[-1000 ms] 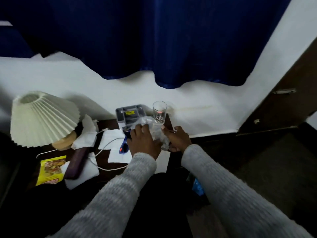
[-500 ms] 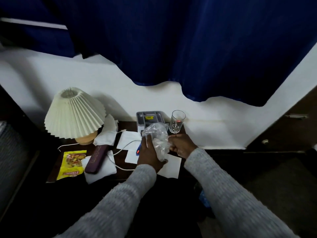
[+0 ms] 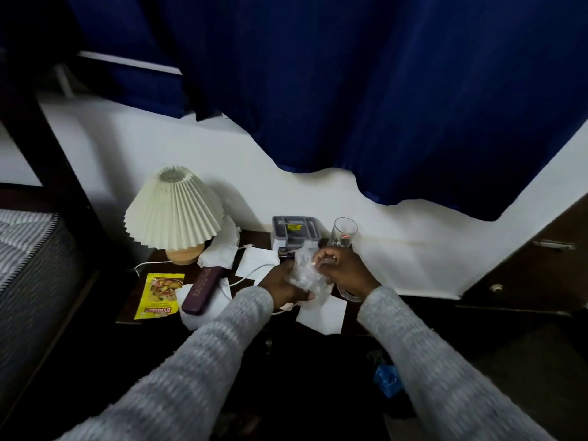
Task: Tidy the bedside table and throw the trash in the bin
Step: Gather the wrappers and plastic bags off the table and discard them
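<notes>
Both hands (image 3: pixel 345 272) now crumple clear plastic wrapper (image 3: pixel 307 276)

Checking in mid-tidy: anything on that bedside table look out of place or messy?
Yes. A yellow snack packet lies at the front left edge, white tissues are strewn beside the lamp, and a white cable snakes across. Both hands crumple clear plastic.

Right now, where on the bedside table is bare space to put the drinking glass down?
Little. The bedside table shows bare dark wood behind the white papers, between the lamp and the grey organiser, and in a thin gap beside the yellow sachet. The middle and front are crowded with papers, a cable and a maroon case.
</notes>
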